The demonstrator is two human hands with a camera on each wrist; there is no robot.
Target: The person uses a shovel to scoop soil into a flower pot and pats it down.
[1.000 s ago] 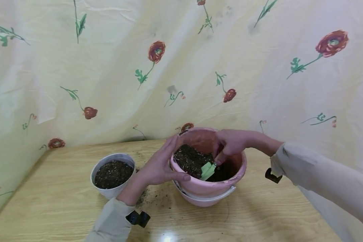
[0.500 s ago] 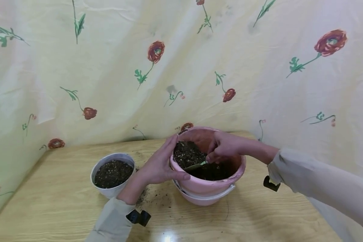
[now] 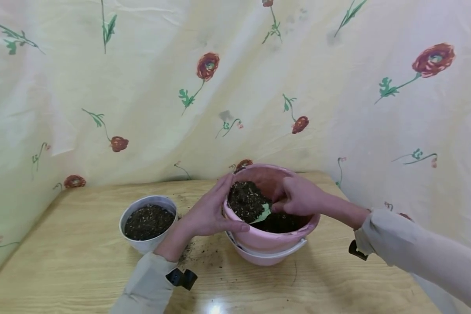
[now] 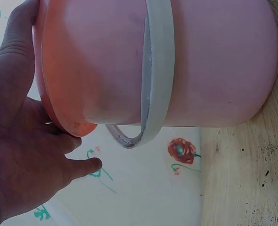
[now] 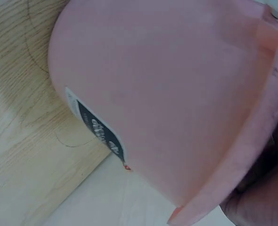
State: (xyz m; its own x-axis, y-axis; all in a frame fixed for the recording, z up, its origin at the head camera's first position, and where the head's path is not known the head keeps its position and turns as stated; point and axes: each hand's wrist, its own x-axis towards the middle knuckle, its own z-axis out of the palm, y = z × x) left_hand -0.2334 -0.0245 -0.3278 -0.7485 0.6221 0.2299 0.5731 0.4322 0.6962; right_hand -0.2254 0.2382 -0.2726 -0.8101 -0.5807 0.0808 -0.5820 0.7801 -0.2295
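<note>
A pink bucket with dark soil inside stands slightly tilted on the table. My left hand grips its rim on the left, thumb toward the near side. In the left wrist view, that hand's fingers lie at the rim, one of them sticking out past it. Inside the bucket, my right hand holds a small trowel with a pale green blade, pushed into the soil's edge. Its handle is hidden in the hand. Only part of the right hand shows in the right wrist view, behind the rim.
Left of the bucket is a white pot nearly full of soil. Soil crumbs lie scattered on the wooden table between them. A white handle hangs around the bucket. A flowered cloth hangs behind.
My right hand has worked the trowel leftward and down into the soil, then slightly back up, its blade turned and soil heaped against it. The left hand stays on the rim.
</note>
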